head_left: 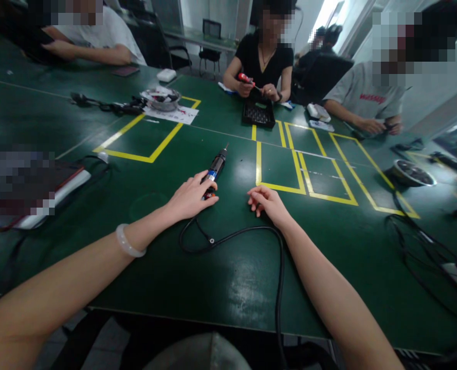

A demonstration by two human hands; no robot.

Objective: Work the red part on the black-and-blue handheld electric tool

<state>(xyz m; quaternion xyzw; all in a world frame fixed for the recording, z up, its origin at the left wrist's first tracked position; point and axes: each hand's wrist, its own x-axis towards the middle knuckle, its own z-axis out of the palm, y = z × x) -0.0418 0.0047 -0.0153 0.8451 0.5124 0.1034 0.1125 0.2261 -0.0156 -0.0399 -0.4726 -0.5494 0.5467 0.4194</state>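
A black electric screwdriver (217, 163) with a blue band lies on the green table, its bit pointing away from me. My left hand (192, 196) is over its rear part, with the fingers round the handle and the thumb along the near end. A black cord (247, 229) runs from the tool in a loop across the table and drops over the front edge. To the right of the screwdriver, my right hand (266, 203) rests at the table surface, fingers loosely curled and slightly apart, holding nothing visible.
Yellow tape outlines (282, 187) mark the green table (228, 288). A metal bowl (166, 100) sits on paper at back left, a black tray (258, 114) opposite me. Another bowl (413, 173) and cables (409, 252) are at right. Several people sit around; one holds a red screwdriver (245, 78).
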